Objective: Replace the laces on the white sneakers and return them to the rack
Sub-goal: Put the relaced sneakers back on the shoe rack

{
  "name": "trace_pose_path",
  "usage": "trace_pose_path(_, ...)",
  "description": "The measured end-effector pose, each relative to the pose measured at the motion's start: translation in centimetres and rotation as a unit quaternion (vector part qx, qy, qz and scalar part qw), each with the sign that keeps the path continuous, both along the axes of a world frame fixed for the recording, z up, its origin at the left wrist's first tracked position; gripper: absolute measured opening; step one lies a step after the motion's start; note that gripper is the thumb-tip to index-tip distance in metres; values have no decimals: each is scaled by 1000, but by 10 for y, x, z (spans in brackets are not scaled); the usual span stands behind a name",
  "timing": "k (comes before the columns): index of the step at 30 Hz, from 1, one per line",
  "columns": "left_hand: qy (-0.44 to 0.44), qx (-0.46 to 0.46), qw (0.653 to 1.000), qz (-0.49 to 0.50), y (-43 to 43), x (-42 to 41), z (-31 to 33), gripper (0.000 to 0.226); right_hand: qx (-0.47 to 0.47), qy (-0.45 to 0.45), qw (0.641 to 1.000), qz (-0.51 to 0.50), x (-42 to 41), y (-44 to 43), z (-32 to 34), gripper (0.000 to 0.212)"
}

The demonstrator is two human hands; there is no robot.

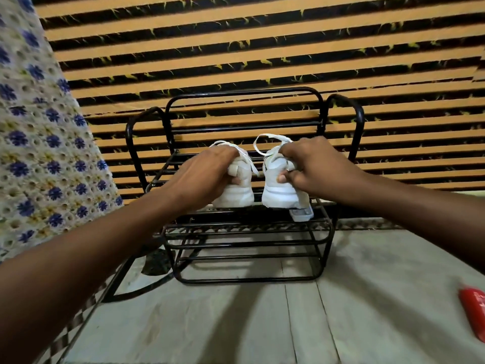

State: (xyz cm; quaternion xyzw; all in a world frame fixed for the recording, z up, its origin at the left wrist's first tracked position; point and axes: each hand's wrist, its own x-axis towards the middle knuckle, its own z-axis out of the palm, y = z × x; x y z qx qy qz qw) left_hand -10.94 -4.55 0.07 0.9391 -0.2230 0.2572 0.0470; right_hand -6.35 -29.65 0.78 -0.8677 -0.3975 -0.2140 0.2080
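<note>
L hand point(202, 177) & R hand point(312, 166) grip sneakers point(279, 190) (heels out) on rack point(246, 258).

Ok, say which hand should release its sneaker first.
Right, probably. The right hand holds the right sneaker by its heel, sole seemingly level on the rack; the left hand hides the sole edge of the left sneaker.
</note>
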Motion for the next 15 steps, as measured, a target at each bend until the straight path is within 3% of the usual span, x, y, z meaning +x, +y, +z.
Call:
trace_pose_path(8, -3, 34, 998, 48, 28, 81, -6, 22, 27, 32, 999, 5, 77, 19, -7, 15)
trace_pose_path(15, -5, 4, 999, 33, 31, 100, -16, 23, 5, 19, 1000, -3, 102, 34, -22, 22)
